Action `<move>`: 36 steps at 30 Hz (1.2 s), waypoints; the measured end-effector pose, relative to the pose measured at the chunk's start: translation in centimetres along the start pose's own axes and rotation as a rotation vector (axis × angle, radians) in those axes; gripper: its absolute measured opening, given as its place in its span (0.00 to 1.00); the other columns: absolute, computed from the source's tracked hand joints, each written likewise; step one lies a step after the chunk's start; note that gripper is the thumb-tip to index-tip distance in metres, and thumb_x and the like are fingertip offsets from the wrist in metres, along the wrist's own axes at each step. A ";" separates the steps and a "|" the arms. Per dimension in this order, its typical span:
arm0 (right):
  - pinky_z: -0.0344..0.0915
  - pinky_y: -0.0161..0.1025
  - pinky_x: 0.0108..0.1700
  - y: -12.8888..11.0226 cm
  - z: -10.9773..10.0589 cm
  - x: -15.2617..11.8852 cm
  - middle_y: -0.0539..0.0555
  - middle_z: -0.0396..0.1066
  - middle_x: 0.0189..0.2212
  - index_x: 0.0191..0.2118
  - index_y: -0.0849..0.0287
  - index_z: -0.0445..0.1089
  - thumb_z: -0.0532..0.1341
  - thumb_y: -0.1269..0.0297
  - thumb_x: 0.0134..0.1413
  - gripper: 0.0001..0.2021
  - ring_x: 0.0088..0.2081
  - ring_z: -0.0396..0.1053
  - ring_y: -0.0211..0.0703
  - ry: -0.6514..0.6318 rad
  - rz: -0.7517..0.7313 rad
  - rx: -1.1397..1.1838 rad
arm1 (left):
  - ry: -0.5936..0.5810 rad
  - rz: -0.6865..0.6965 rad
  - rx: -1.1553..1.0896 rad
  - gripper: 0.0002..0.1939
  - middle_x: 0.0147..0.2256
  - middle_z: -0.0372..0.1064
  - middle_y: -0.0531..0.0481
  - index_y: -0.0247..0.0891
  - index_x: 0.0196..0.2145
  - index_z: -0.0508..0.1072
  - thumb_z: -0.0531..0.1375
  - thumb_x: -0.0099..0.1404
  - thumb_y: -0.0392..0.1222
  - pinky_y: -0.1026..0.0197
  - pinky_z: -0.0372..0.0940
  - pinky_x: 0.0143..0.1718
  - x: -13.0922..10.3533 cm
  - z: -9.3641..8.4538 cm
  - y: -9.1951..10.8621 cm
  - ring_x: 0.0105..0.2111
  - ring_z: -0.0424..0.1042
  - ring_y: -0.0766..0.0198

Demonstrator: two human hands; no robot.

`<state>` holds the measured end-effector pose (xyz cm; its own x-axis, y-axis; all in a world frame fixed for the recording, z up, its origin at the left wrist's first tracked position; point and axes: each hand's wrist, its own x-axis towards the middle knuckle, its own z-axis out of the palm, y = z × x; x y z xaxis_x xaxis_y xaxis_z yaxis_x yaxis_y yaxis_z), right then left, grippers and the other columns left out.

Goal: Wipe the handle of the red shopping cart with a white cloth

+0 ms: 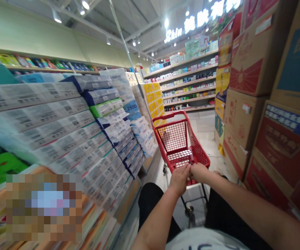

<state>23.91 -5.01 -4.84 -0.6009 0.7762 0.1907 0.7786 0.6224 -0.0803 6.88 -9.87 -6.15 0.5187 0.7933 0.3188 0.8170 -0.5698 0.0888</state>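
A red plastic shopping cart (174, 139) with grid walls stands in the aisle ahead of me. Its basket looks bare apart from the grid panels. My left hand (179, 180) is closed over the near edge of the cart, fingers pointing to the right. Beside it, touching at the fingertips, my right hand (199, 173) is curled on the same edge. The bar under both hands is mostly hidden. A long thin pole (129, 55) rises from the cart's far left corner.
Stacked packs of tissue paper (87, 139) line the left side, with yellow cartons (153, 100) farther on. Cardboard boxes (243, 118) are piled close on the right. Shelves of small goods (188, 83) stand at the aisle's end. Pale floor (204, 126) runs between.
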 end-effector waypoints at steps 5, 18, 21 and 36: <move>0.59 0.42 0.45 4.3 -0.4 -1.2 0.58 0.76 0.35 0.37 0.59 0.73 0.61 0.53 0.56 0.13 0.40 0.72 0.49 0.049 -0.023 -0.032 | -0.046 -0.041 0.049 0.24 0.59 0.60 0.46 0.42 0.61 0.57 0.51 0.68 0.34 0.50 0.59 0.55 1.4 0.8 -1.4 0.55 0.62 0.56; 0.56 0.42 0.45 -2.1 1.4 -0.9 0.58 0.76 0.32 0.32 0.62 0.74 0.57 0.56 0.61 0.15 0.37 0.72 0.48 0.226 0.154 -0.035 | 0.011 -0.187 0.100 0.21 0.59 0.58 0.44 0.41 0.58 0.61 0.55 0.67 0.40 0.48 0.48 0.62 -1.9 -0.5 -4.3 0.60 0.54 0.56; 0.55 0.44 0.47 -3.0 0.7 -0.8 0.59 0.76 0.33 0.34 0.61 0.74 0.55 0.57 0.62 0.15 0.39 0.72 0.49 0.182 0.148 -0.035 | 0.036 -0.115 0.131 0.26 0.59 0.56 0.44 0.44 0.60 0.60 0.57 0.66 0.48 0.44 0.47 0.63 -2.6 -0.9 -4.0 0.61 0.51 0.51; 0.54 0.44 0.49 -0.9 0.8 -0.8 0.58 0.75 0.36 0.37 0.58 0.74 0.55 0.60 0.61 0.12 0.42 0.69 0.50 0.180 0.196 -0.048 | 0.130 -0.341 0.176 0.27 0.59 0.58 0.44 0.44 0.61 0.60 0.47 0.66 0.29 0.42 0.51 0.62 -0.1 1.6 -3.3 0.63 0.51 0.52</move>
<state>23.56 -6.11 -5.70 -0.3995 0.8485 0.3470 0.8872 0.4532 -0.0867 4.58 -7.72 -8.01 0.1830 0.8903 0.4171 0.9733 -0.2238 0.0508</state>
